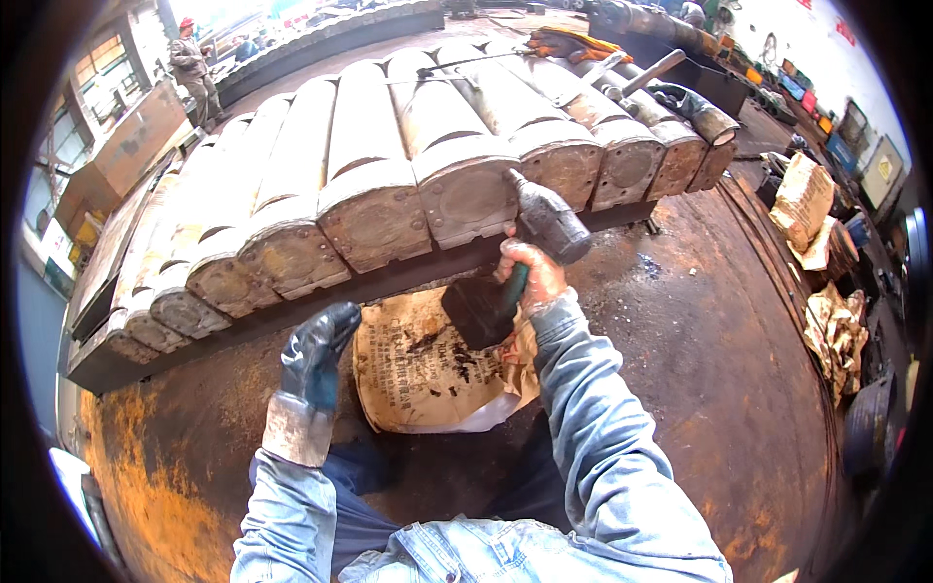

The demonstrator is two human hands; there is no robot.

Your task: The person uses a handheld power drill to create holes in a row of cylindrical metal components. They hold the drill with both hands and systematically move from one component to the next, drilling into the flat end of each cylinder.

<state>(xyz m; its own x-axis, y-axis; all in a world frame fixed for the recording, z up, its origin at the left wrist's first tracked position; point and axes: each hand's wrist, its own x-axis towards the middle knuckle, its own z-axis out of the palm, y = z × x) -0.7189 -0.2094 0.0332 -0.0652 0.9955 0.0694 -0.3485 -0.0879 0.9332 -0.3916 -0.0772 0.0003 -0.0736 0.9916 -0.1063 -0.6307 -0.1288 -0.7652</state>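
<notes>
My right hand [533, 272] is wrapped round the green and black grip of a cordless impact wrench [550, 223]. The wrench's narrow tip reaches the flat end plate [466, 194] of one heavy metal cylinder, near its right edge; whether it sits on a bolt is too small to tell. Its black battery block [478, 311] hangs over a brown paper sack. My left hand [316, 355], in a dark, soiled glove with a pale cuff, is raised left of the sack. Its fingers are pressed together, and anything between them is hidden.
A row of cylinders [364, 121] lies side by side on a dark beam. A hammer [653, 73] and orange gloves [573, 45] rest on top. The printed sack [428, 369] lies before my knees. Crumpled paper [834, 340] lies right. A person in a red helmet [192, 73] stands far left.
</notes>
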